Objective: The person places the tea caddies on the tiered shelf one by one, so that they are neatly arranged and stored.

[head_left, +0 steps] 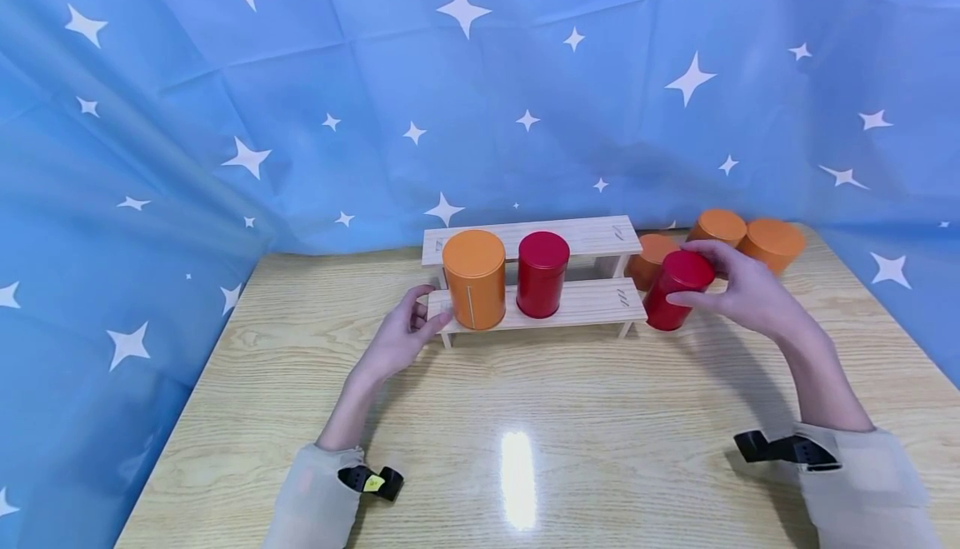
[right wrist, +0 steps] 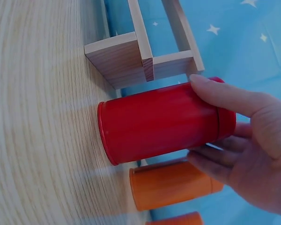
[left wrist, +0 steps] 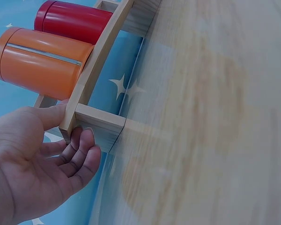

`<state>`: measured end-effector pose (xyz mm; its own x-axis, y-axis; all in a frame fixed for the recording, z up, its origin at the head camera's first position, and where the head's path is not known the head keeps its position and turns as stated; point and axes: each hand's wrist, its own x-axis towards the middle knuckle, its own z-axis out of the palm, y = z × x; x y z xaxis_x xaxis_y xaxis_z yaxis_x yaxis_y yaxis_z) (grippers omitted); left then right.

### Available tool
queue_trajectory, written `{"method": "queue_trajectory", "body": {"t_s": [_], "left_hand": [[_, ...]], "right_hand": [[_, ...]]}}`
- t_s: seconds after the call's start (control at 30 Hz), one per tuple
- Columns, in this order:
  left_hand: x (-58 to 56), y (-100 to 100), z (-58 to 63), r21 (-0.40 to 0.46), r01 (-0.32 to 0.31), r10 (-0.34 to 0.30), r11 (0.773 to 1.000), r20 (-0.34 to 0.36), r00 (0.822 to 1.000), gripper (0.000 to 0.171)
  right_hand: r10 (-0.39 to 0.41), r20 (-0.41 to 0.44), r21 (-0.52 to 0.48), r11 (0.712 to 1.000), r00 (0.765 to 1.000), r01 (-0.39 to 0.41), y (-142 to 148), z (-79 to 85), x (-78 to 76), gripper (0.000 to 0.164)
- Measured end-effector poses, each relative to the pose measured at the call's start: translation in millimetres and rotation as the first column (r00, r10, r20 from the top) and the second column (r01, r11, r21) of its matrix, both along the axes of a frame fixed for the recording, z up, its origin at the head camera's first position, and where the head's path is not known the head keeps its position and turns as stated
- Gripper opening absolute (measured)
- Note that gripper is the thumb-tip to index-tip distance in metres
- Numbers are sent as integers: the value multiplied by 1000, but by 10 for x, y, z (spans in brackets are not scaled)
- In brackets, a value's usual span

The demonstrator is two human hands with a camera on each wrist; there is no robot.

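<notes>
My right hand (head_left: 738, 286) grips a red canister (right wrist: 159, 124) near its lid, thumb on one side and fingers on the other. That canister leans slightly, its base close over the table just right of a two-tier wooden shelf (head_left: 592, 299). At the shelf's left end, my left hand (left wrist: 42, 159) holds the lower board, thumb on top and fingers curled below. An orange canister (head_left: 474, 282) and another red canister (head_left: 542, 276) stand upright on the lower board, the orange one nearer my left hand.
Behind my right hand stand several orange canisters (head_left: 718, 227) at the table's back right. The wooden table (head_left: 600, 441) stretches in front of the shelf. A blue cloth (head_left: 390, 82) with white stars hangs behind the table and along its sides.
</notes>
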<state>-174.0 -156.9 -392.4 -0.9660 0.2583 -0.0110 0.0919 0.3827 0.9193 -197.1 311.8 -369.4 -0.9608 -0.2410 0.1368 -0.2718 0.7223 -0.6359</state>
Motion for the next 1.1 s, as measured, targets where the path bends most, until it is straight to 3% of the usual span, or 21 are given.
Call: {"method": "queue_trajectory", "body": {"t_s": [0.17, 0.47, 0.77, 0.93, 1.1], "left_hand": [[1, 0, 2, 3, -1, 1, 1000, 4, 1000, 59], [-1, -1, 0, 4, -1, 1, 1000, -2, 1000, 59], [3, 4, 9, 1, 3, -3, 1000, 1, 1000, 59], [5, 1, 20, -2, 10, -10, 1000, -3, 1000, 59], [-111, -44, -204, -14, -7, 7, 1000, -4, 1000, 61]], "right_hand": [[-53, -49, -5, 999, 997, 53, -28, 43, 26, 72], [-157, -114, -110, 983, 981, 144, -92, 153, 104, 68], [-216, -242, -191, 966, 946, 172, -177, 215, 163, 67], [-209, -304, -227, 964, 929, 142, -270, 257, 197, 64], [-136, -403, -206, 977, 905, 55, -386, 253, 190, 66]]}}
